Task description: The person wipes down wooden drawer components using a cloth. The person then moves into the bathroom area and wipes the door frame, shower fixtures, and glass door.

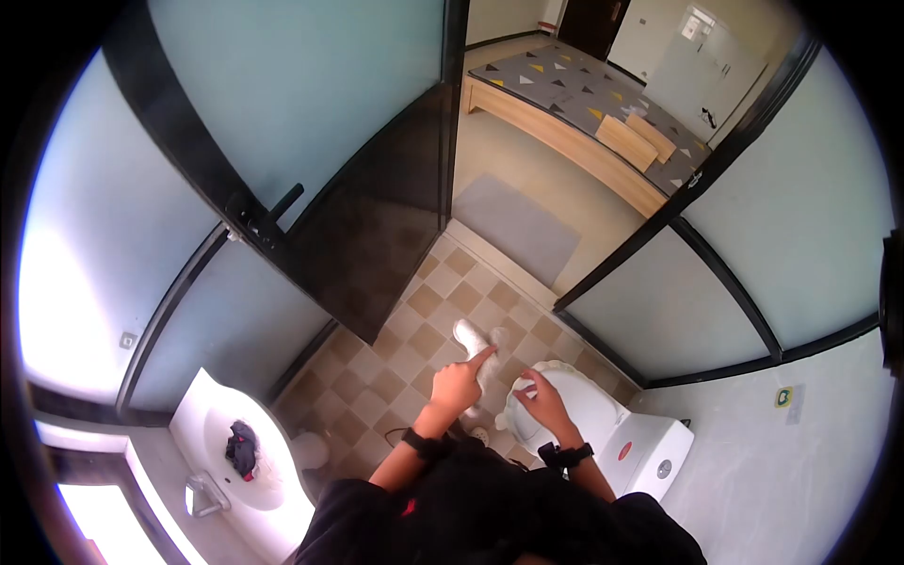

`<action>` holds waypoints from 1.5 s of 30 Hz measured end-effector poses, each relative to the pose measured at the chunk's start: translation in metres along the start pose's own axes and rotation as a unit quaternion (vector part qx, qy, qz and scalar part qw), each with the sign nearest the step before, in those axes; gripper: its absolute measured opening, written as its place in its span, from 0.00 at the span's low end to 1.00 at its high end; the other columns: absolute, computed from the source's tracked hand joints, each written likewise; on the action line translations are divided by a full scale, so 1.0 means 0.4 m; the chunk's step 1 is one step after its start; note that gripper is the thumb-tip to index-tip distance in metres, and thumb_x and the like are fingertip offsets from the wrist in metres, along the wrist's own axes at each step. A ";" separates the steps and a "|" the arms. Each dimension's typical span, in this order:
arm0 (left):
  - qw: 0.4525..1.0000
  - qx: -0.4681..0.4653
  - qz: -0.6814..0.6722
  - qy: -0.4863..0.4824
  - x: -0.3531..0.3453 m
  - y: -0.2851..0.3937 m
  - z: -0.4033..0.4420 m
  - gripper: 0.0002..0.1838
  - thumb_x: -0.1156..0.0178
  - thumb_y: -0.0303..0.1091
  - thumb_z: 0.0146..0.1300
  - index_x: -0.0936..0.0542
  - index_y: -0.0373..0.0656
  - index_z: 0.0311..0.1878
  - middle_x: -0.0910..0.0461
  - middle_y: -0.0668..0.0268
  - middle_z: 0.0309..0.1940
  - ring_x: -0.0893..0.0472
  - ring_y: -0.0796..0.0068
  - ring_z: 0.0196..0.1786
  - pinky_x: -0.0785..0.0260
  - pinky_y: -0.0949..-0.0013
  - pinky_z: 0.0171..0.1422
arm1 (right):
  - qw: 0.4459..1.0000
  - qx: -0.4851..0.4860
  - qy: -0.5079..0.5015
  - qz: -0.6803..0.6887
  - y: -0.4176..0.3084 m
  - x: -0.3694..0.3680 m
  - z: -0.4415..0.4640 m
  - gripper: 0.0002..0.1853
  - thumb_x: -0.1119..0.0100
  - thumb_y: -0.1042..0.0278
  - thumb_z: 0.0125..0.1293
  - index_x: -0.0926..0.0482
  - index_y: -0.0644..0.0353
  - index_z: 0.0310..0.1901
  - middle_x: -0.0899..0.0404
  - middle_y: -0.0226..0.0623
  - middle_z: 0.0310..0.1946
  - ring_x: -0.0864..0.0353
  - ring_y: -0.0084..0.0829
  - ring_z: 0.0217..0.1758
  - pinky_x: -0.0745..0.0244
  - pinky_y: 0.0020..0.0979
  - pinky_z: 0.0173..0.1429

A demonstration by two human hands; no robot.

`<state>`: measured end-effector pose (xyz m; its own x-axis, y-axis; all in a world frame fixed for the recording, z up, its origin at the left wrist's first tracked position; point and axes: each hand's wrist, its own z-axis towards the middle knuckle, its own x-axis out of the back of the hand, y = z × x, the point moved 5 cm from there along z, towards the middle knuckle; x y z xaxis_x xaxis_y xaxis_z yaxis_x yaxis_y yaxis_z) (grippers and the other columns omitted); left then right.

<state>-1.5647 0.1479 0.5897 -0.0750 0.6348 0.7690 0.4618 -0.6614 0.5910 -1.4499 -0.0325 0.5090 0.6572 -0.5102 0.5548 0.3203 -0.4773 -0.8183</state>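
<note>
My left hand [458,384] is in front of my body above the tiled floor [386,386], its index finger stretched toward the upper right and the other fingers curled. Nothing shows in it. To its right, my right hand [543,399] is over the edge of the white toilet [589,414], with its fingers bent and apart and nothing visible between them. The two hands do not touch. Beyond my left hand, a white shoe [468,337] shows on the floor. Each wrist wears a black band.
A white sink [282,471] with dark cloth [241,450] in it stands at the lower left. An open door [367,217] with a black handle [282,205] is at the upper left. Past the doorway are a grey mat [518,226] and a bed [556,85] with wooden boards [626,143].
</note>
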 end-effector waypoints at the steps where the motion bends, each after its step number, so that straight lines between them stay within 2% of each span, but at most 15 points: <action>1: 0.999 -0.027 -0.039 -0.014 0.012 0.004 0.006 0.38 0.47 0.22 0.54 0.30 0.68 0.70 0.16 0.51 0.39 0.16 0.47 0.40 0.23 0.53 0.44 | 0.999 0.009 0.035 0.007 -0.005 0.002 0.020 0.31 0.33 0.60 0.62 0.30 0.58 0.65 0.20 0.43 0.54 0.16 0.41 0.48 0.22 0.36 0.50; 3: 0.995 -0.057 -0.081 -0.029 0.022 -0.009 0.040 0.39 0.47 0.20 0.55 0.30 0.66 0.70 0.15 0.52 0.43 0.15 0.48 0.43 0.23 0.55 0.48 | 0.998 0.000 0.047 0.046 -0.031 -0.006 0.079 0.30 0.32 0.60 0.61 0.29 0.58 0.64 0.20 0.44 0.54 0.16 0.42 0.50 0.22 0.36 0.51; 5: 0.931 -0.222 -0.286 0.046 0.054 -0.016 0.081 0.33 0.42 0.21 0.58 0.27 0.54 0.68 0.16 0.52 0.48 0.15 0.51 0.49 0.24 0.60 0.53 | 0.995 -0.007 0.060 0.081 -0.055 -0.009 0.135 0.30 0.31 0.60 0.60 0.28 0.58 0.63 0.20 0.45 0.54 0.17 0.43 0.51 0.22 0.36 0.51; 14: 0.956 -0.155 -0.244 0.049 0.283 -0.217 0.293 0.26 0.38 0.22 0.55 0.20 0.44 0.60 0.17 0.50 0.49 0.16 0.52 0.50 0.24 0.65 0.52 | 0.993 -0.113 -0.019 -0.013 -0.154 -0.050 0.344 0.20 0.37 0.64 0.63 0.23 0.61 0.55 0.19 0.48 0.37 0.18 0.37 0.42 0.26 0.34 0.43; 17: 0.965 -0.161 -0.199 0.049 0.319 -0.232 0.345 0.29 0.42 0.18 0.52 0.20 0.46 0.60 0.18 0.47 0.45 0.17 0.47 0.43 0.25 0.64 0.48 | 0.990 -0.018 0.060 -0.126 -0.206 -0.034 0.378 0.19 0.39 0.69 0.63 0.24 0.62 0.56 0.18 0.43 0.40 0.18 0.33 0.44 0.25 0.31 0.46; 19: 0.961 -0.158 -0.214 0.078 0.342 -0.224 0.376 0.33 0.51 0.13 0.46 0.19 0.44 0.58 0.19 0.45 0.44 0.19 0.44 0.45 0.25 0.59 0.49 | 0.932 -0.089 0.030 0.349 -0.230 -0.028 0.393 0.21 0.41 0.75 0.61 0.25 0.63 0.58 0.18 0.36 0.45 0.19 0.30 0.48 0.25 0.30 0.52; 20: 0.955 -0.172 -0.225 0.087 0.348 -0.217 0.392 0.33 0.51 0.13 0.45 0.19 0.43 0.58 0.19 0.45 0.45 0.19 0.44 0.47 0.25 0.58 0.50 | 0.889 -0.117 0.034 0.442 -0.239 -0.016 0.402 0.22 0.42 0.77 0.60 0.26 0.64 0.58 0.19 0.34 0.47 0.19 0.28 0.49 0.25 0.29 0.55; 21: 0.954 -0.165 -0.238 0.079 0.346 -0.214 0.408 0.33 0.51 0.13 0.44 0.18 0.44 0.56 0.18 0.47 0.46 0.19 0.46 0.50 0.26 0.57 0.54 | 0.834 -0.140 0.040 0.531 -0.238 -0.008 0.406 0.23 0.43 0.79 0.59 0.26 0.64 0.59 0.20 0.32 0.49 0.20 0.27 0.51 0.26 0.29 0.57; 23: 0.950 -0.243 -0.185 0.069 0.321 -0.208 0.449 0.28 0.45 0.15 0.47 0.17 0.44 0.53 0.17 0.51 0.46 0.17 0.50 0.48 0.25 0.61 0.52 | 0.878 -0.130 0.156 0.433 -0.234 0.042 0.387 0.23 0.49 0.80 0.56 0.24 0.63 0.56 0.20 0.29 0.42 0.24 0.21 0.41 0.29 0.22 0.47; 29: 0.949 -0.291 -0.118 -0.031 0.285 -0.049 0.544 0.27 0.44 0.19 0.49 0.17 0.47 0.55 0.16 0.50 0.41 0.17 0.51 0.46 0.25 0.57 0.52 | 0.879 -0.072 0.314 0.352 -0.264 0.204 0.329 0.18 0.52 0.78 0.55 0.23 0.63 0.48 0.21 0.27 0.37 0.27 0.17 0.36 0.34 0.18 0.42; 33: 0.945 -0.225 -0.153 -0.180 0.214 0.071 0.650 0.31 0.49 0.19 0.54 0.23 0.51 0.64 0.18 0.49 0.33 0.16 0.52 0.37 0.25 0.60 0.43 | 0.783 -0.008 0.441 0.438 -0.227 0.313 0.318 0.19 0.54 0.80 0.55 0.24 0.65 0.50 0.21 0.31 0.41 0.25 0.22 0.44 0.32 0.21 0.52; 36: 0.919 -0.260 -0.234 -0.181 0.172 0.219 0.728 0.33 0.49 0.20 0.57 0.27 0.50 0.68 0.17 0.48 0.36 0.17 0.51 0.38 0.25 0.63 0.43 | 0.756 0.056 0.528 0.383 -0.177 0.412 0.323 0.24 0.51 0.80 0.58 0.29 0.64 0.58 0.24 0.35 0.53 0.27 0.27 0.59 0.37 0.27 0.66; 40: 0.857 -0.397 -0.312 -0.100 0.135 0.503 0.846 0.34 0.47 0.20 0.58 0.31 0.48 0.71 0.19 0.47 0.46 0.18 0.50 0.46 0.26 0.63 0.51 | 0.759 0.119 0.592 0.244 -0.140 0.596 0.366 0.28 0.47 0.80 0.64 0.38 0.65 0.67 0.32 0.40 0.62 0.32 0.31 0.65 0.41 0.31 0.71; 43: 0.854 -0.406 -0.274 -0.177 0.102 0.724 0.920 0.33 0.45 0.21 0.59 0.32 0.44 0.71 0.23 0.46 0.55 0.22 0.47 0.57 0.30 0.63 0.61 | 0.751 0.108 0.632 0.160 -0.143 0.781 0.427 0.28 0.42 0.75 0.67 0.39 0.65 0.67 0.33 0.41 0.63 0.32 0.32 0.66 0.41 0.34 0.71; 45: 0.770 -0.576 -0.273 0.005 0.122 0.876 0.953 0.32 0.44 0.21 0.59 0.31 0.42 0.70 0.24 0.45 0.56 0.26 0.45 0.62 0.32 0.61 0.65 | 0.764 0.120 0.623 0.113 -0.127 0.934 0.488 0.29 0.39 0.69 0.69 0.40 0.67 0.67 0.33 0.45 0.63 0.31 0.36 0.64 0.39 0.37 0.70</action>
<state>-1.0697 0.0993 0.7413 0.0099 0.9448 0.3276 -0.7321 -0.2163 0.6460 -1.0875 -0.0592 0.7287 -0.3992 -0.9167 -0.0145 0.5083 -0.2082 -0.8356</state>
